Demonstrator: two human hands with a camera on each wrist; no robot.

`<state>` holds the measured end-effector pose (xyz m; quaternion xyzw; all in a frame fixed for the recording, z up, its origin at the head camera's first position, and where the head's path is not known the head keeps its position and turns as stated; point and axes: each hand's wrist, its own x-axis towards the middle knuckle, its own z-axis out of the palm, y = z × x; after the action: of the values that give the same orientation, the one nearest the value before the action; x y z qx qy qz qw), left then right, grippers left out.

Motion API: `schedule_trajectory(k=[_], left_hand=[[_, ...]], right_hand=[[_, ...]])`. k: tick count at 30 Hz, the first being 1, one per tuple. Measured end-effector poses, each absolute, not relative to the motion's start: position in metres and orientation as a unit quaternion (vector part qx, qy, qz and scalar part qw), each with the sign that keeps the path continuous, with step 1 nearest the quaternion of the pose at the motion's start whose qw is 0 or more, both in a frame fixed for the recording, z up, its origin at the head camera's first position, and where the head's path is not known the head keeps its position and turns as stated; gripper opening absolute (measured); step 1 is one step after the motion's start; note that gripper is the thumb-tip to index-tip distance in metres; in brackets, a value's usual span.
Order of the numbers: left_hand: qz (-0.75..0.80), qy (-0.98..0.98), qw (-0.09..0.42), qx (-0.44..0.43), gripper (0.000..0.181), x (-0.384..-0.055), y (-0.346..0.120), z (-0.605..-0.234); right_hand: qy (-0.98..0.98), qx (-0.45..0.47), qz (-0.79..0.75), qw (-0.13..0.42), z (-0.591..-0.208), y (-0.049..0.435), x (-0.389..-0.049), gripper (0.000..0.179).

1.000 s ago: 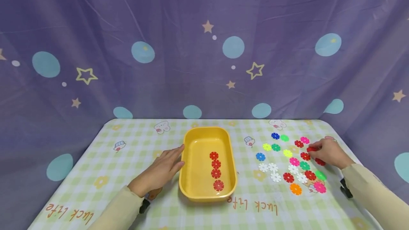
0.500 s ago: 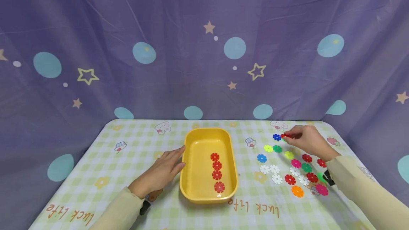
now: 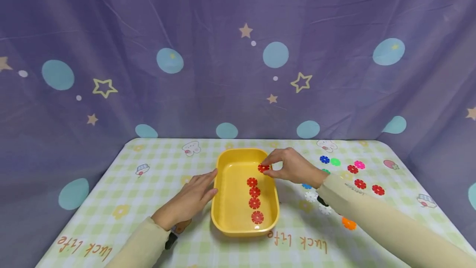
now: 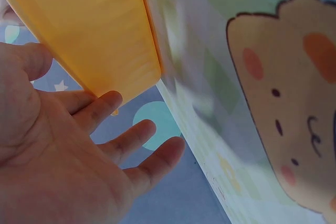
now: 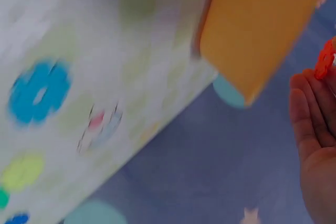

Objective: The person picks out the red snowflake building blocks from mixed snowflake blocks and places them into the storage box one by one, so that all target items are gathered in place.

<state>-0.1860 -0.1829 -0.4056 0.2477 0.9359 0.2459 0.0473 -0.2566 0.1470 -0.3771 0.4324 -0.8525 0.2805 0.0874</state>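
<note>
My right hand (image 3: 291, 168) pinches a red snowflake disc (image 3: 263, 168) between thumb and fingertips, over the far right rim of the yellow tray (image 3: 232, 231). The right wrist view shows that disc (image 5: 325, 60) at the frame's edge, above my curled fingers. Inside the tray, several red discs (image 3: 254, 203) lie in a line running from near to far. My left hand (image 3: 187, 197) has its fingers extended, with the fingertips at the tray's left rim. In the left wrist view its fingers (image 4: 142, 135) are spread beside the tray's outer wall (image 4: 89, 24).
Loose discs lie on the checked tablecloth to the right, among them red ones (image 3: 360, 184), a pink one (image 3: 359, 164), a dark blue one (image 3: 324, 159) and an orange one (image 3: 348, 223). My right forearm hides part of the group. A purple curtain (image 3: 193, 106) hangs behind the table.
My right hand has moved left with the red disc, from the loose discs at the right to the tray's far right rim. The left hand has stayed at the tray.
</note>
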Motion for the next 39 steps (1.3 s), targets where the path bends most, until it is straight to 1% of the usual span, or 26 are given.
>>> schedule_trajectory(k=[4,9,14,22,28,33,39], left_hand=[[0.243,0.937,0.045,0.249,0.059,-0.186,-0.182,-0.406],[0.242,0.937,0.042,0.247,0.059,-0.186,-0.183,-0.405],[0.241,0.939,0.046,0.242,0.059,-0.186,-0.182,-0.405],[0.238,0.938,0.044,0.247,0.06,-0.187,-0.183,-0.405],[0.237,0.938,0.042,0.25,0.059,-0.188,-0.183,-0.405],[0.239,0.938,0.043,0.246,0.06,-0.188,-0.183,-0.405],[0.24,0.939,0.048,0.243,0.061,-0.187,-0.184,-0.406]], right_hand=[[-0.852,0.441,0.277,0.05,-0.387,0.125,-0.26,0.018],[-0.869,0.416,0.267,0.025,-0.397,0.106,-0.268,0.02],[-0.885,0.394,0.249,0.011,-0.402,0.097,-0.28,0.019],[-0.891,0.404,0.205,0.0,-0.404,0.088,-0.305,0.017],[-0.92,0.355,0.168,-0.009,-0.406,0.079,-0.301,0.009],[-0.938,0.323,0.13,0.006,-0.409,0.073,-0.296,0.005],[-0.94,0.325,0.099,0.009,-0.408,0.068,-0.294,0.017]])
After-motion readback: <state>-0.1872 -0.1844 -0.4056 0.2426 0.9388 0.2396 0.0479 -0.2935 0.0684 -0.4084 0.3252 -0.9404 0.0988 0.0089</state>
